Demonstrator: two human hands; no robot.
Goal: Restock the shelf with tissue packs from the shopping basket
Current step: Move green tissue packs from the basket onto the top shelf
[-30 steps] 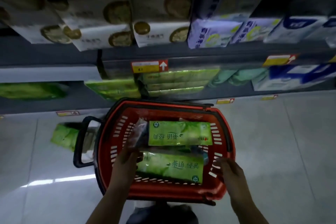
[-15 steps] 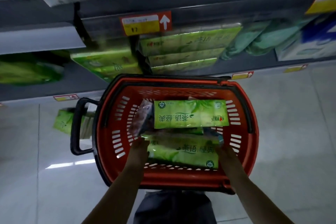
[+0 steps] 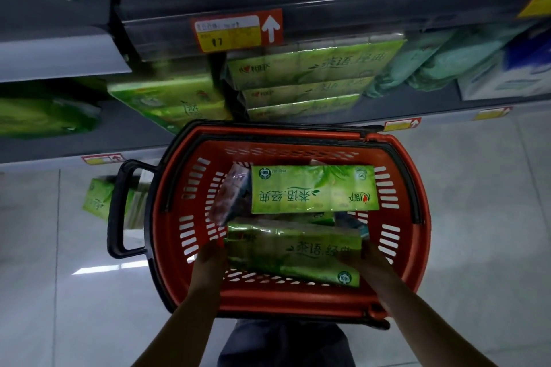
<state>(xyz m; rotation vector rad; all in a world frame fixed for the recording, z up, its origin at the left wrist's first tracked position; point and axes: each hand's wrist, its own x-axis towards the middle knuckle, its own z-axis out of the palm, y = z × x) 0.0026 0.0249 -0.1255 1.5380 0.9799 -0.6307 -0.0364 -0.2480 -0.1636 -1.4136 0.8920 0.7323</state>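
A red shopping basket (image 3: 414, 235) stands on the floor below me, in front of the shelf. Inside lie two green tissue packs and a pinkish pack (image 3: 229, 197) on edge at the left. The near green tissue pack (image 3: 293, 253) is held at both ends: my left hand (image 3: 210, 259) grips its left end and my right hand (image 3: 365, 259) grips its right end. The far green pack (image 3: 313, 189) lies flat behind it. On the lower shelf (image 3: 465, 110), matching green packs (image 3: 310, 80) are stacked.
A black handle (image 3: 117, 205) juts from the basket's left side. One green pack (image 3: 97, 198) lies on the tiled floor left of the basket. More green packs (image 3: 170, 101) and teal and blue packs (image 3: 447, 59) fill the lower shelf. White packs sit on the shelf above.
Both hands have closed in on the ends of the near green pack; earlier the right hand was apart from it. The pack has tilted up, and my view has moved closer to the basket.
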